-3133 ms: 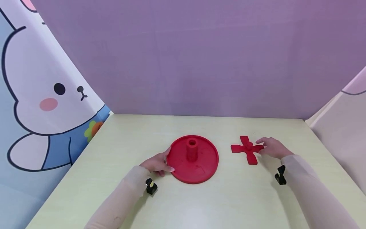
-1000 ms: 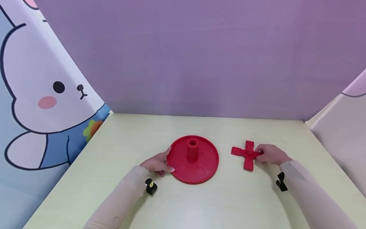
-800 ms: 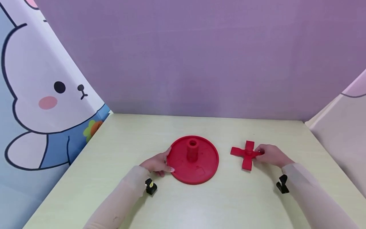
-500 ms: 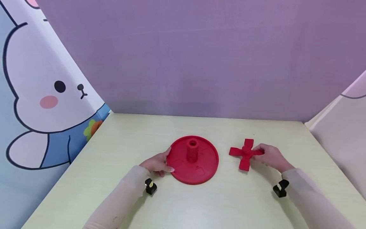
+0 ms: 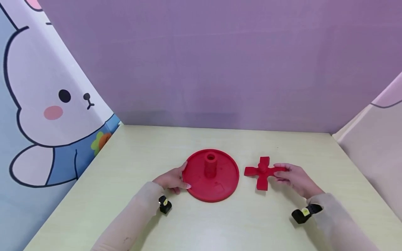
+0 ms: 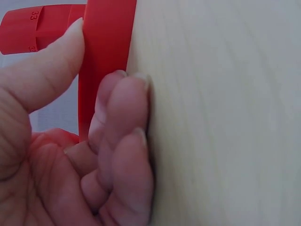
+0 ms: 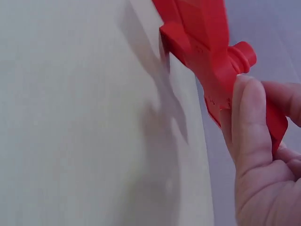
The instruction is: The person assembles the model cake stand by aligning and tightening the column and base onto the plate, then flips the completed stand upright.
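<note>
Lifted nearer the red disc [image 5: 210, 176], the red cross [image 5: 261, 172] sits pinched in the right grip [image 5: 293, 179]; left grip [image 5: 171, 180] clasps the disc's rim.

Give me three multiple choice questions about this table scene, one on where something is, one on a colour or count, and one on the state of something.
1. Where is the cross relative to the disc?
A. right of it
B. on its post
C. left of it

2. How many arms does the cross have?
A. three
B. four
C. six

3. What is the right hand doing?
A. lying flat on the table
B. gripping the disc
C. pinching an arm of the cross

Answers: 1 A, the head view shows it beside the disc on the right. 2 B, four arms show. 3 C, thumb and fingers clamp one arm.
</note>
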A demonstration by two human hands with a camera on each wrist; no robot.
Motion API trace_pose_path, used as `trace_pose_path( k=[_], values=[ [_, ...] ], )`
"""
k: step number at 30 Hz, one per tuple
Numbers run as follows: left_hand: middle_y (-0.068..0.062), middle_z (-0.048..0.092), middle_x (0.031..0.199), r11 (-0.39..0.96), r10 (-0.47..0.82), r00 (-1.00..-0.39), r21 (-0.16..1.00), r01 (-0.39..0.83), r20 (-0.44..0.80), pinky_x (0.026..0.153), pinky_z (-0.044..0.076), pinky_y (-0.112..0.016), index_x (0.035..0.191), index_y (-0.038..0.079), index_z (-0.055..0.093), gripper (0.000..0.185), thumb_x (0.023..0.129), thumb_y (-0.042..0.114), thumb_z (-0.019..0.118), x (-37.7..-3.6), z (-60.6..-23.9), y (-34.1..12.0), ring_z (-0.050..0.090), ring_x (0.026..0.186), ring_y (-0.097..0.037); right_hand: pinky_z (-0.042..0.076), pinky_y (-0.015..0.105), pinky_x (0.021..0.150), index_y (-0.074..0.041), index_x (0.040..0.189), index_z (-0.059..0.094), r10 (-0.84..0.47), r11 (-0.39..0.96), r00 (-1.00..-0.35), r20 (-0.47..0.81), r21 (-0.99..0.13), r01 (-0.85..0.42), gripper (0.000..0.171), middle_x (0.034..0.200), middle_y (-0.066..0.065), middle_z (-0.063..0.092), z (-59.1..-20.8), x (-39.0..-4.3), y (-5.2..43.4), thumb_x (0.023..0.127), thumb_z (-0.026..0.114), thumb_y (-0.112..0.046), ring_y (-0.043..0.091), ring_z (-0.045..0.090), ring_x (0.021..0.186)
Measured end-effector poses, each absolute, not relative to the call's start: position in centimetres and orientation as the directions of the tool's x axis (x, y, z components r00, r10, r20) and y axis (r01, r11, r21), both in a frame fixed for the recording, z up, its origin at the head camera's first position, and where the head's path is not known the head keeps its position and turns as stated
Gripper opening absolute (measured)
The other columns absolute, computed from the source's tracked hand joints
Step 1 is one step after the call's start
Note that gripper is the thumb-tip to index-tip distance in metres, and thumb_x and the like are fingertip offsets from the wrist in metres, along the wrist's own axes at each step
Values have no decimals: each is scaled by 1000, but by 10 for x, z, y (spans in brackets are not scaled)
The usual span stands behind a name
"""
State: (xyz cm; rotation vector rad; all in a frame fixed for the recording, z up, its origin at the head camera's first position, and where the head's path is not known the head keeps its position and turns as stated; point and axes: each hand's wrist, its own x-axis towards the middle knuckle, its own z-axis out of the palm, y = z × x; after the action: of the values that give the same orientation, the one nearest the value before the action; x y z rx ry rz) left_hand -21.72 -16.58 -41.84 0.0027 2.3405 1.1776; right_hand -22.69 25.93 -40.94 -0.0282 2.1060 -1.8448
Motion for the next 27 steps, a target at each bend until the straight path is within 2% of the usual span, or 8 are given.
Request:
trace_pose_path(
  k=[1,3,6,8,10,22,27],
  values=[
    [-12,52,118,625,225,-867,749,-221,-444,54,48,-31,155,17,10,99,82,16,76,-217,-419,-166,55,56,-23,54,28,77,17,137,31,-245,108,-939,-242,-969,222,55,95,0,63,-410,-225,260,95,58,-6,17,69,83],
    [-12,51,119,628,226,-867,747,-219,-444,54,49,-31,155,16,9,99,82,16,76,-218,-420,-167,56,56,-23,54,28,79,13,135,40,-252,15,-937,-243,-969,247,46,96,0,64,-410,-222,262,96,56,-4,18,70,86],
    [-12,52,117,632,228,-869,746,-212,-440,54,49,-31,155,15,8,99,83,16,75,-218,-419,-168,56,56,-23,53,28,80,-5,120,62,-262,-110,-941,-214,-962,250,25,95,0,66,-412,-217,261,97,51,-1,18,70,86],
    [-12,53,115,629,230,-870,748,-210,-437,54,49,-32,155,15,8,99,83,16,75,-219,-419,-169,56,56,-24,53,28,79,-18,104,69,-262,-190,-947,-186,-952,240,28,94,0,67,-413,-214,258,97,49,1,18,70,85],
    [-12,53,113,629,228,-870,749,-210,-436,54,49,-31,155,15,8,99,83,16,75,-219,-418,-169,56,56,-24,53,28,79,-24,96,71,-257,-247,-952,-167,-941,231,35,94,0,67,-414,-212,255,97,47,2,19,70,85],
    [-9,55,108,624,231,-871,752,-210,-434,52,47,-31,155,18,10,98,82,17,76,-219,-419,-165,55,55,-24,53,30,80,-20,95,73,-123,-406,-990,-69,-907,113,35,99,1,67,-407,-215,226,96,49,6,19,71,84],
    [-10,55,110,620,226,-872,755,-215,-434,52,47,-31,155,17,11,98,82,15,75,-219,-418,-164,55,55,-24,52,31,81,-22,94,73,-85,-420,-995,-48,-904,79,38,100,0,65,-404,-218,211,95,48,7,18,71,83]
  ],
)
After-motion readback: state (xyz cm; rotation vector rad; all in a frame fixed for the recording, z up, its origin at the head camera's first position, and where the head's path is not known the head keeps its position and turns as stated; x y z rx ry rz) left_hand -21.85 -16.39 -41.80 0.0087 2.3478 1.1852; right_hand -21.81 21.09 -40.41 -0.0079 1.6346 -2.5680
